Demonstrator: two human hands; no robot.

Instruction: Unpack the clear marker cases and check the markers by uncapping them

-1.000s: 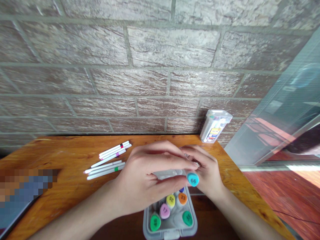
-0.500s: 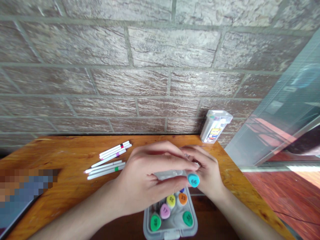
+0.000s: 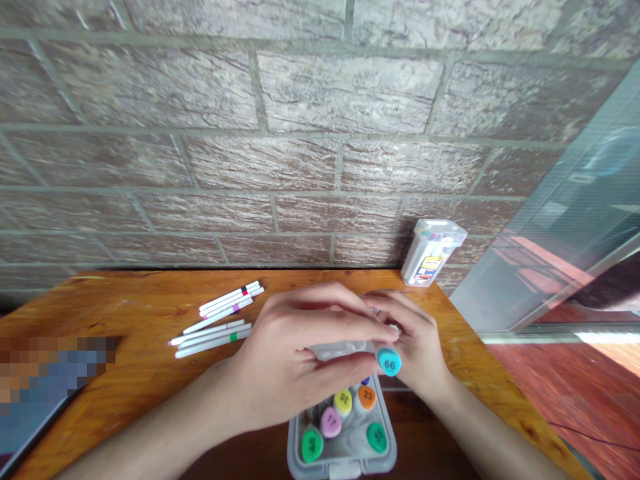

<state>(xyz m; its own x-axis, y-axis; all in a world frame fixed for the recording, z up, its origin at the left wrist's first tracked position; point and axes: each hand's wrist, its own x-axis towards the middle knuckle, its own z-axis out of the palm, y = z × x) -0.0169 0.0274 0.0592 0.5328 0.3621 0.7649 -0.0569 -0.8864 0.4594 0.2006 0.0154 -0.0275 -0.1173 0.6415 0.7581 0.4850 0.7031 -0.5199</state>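
Observation:
My left hand (image 3: 300,360) reaches over a clear plastic box (image 3: 345,470), with its thumb and forefinger closed around a marker with a light-blue cap numbered 66 (image 3: 389,363). The cap faces me; most of the barrel is hidden. Close behind it, my right hand (image 3: 417,340) has its fingers curled at the box's far end, and what they grip is covered by my left hand. Several capped markers stand in the box, among them a yellow one (image 3: 343,402), an orange one (image 3: 367,397), a pink one (image 3: 331,422) and a green one (image 3: 312,445).
Several slim white pens (image 3: 215,339) lie on the wooden table (image 3: 140,300) to the left. At the back right corner, a closed clear case of markers (image 3: 433,253) stands by the brick wall (image 3: 300,167). A pixelated flat object (image 3: 55,387) lies at the left edge.
Both hands hold the same pose around the blue-capped marker. The whole view has shifted by only a few pixels.

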